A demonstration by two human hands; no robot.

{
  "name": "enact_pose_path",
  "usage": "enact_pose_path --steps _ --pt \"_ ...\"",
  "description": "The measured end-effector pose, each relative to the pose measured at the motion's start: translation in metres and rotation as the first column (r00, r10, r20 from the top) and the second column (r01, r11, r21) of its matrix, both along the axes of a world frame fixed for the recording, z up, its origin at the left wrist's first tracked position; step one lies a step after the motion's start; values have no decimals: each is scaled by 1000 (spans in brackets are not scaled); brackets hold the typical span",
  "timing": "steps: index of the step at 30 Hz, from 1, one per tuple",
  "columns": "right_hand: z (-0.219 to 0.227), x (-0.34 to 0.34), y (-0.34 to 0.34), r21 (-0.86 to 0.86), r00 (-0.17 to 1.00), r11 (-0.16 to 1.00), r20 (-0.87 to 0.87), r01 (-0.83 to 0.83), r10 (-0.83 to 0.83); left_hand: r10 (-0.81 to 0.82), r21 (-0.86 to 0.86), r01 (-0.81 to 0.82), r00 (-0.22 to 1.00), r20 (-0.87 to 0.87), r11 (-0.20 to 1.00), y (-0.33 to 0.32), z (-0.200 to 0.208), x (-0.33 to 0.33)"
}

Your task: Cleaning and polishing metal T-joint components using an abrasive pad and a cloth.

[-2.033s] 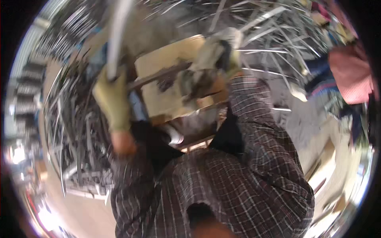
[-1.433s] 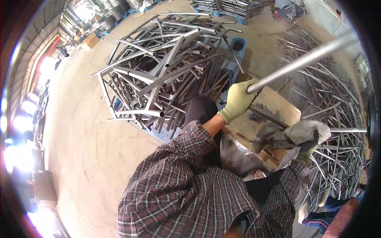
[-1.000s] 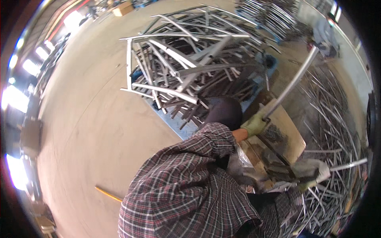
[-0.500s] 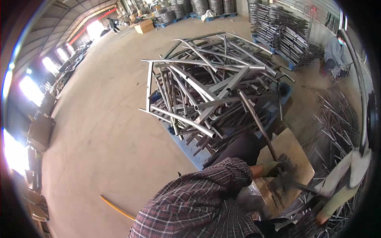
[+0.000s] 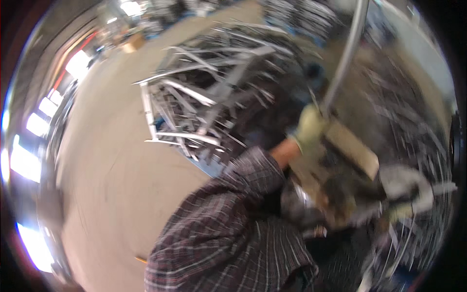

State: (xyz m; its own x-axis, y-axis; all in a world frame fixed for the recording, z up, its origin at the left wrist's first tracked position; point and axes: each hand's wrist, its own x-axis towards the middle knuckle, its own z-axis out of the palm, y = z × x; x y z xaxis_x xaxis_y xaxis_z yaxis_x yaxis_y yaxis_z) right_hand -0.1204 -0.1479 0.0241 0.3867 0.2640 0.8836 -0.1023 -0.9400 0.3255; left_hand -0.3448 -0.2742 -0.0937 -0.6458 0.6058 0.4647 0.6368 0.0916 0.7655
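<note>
My left hand (image 5: 311, 127), in a pale yellow-green work glove, is closed at the lower end of a grey metal tube (image 5: 346, 53). The tube rises steeply toward the top edge. Just below and right of this hand lies a brown board (image 5: 357, 150), with a dark band across it. My right hand (image 5: 406, 192), in a greyish glove with a yellowish cuff, is at the lower right, beyond the board. Motion smears its fingers, so their grip is unclear. A pale bar-like end (image 5: 444, 187) shows just past it.
A tangled heap of metal tubes and frames (image 5: 209, 92) stands on a blue pallet (image 5: 206, 164) ahead. Loose thin tubes (image 5: 408, 121) cover the floor at the right. More stacked metal (image 5: 301, 19) and a cardboard box (image 5: 132, 44) stand farther back.
My left hand has lifted up and away from the board, and the tube in it now reaches the top edge. My right hand has shifted left and slightly up. The whole view has swung and blurred.
</note>
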Motion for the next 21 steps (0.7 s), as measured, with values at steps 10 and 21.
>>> enact_pose_path --steps 10,21 --pt "-220 131 40 853 -943 402 293 334 161 -291 -253 202 872 -394 946 70 75 47" --pt "-194 88 44 408 -550 369 646 835 530 -32 -117 2 967 -254 993 0 111 16"
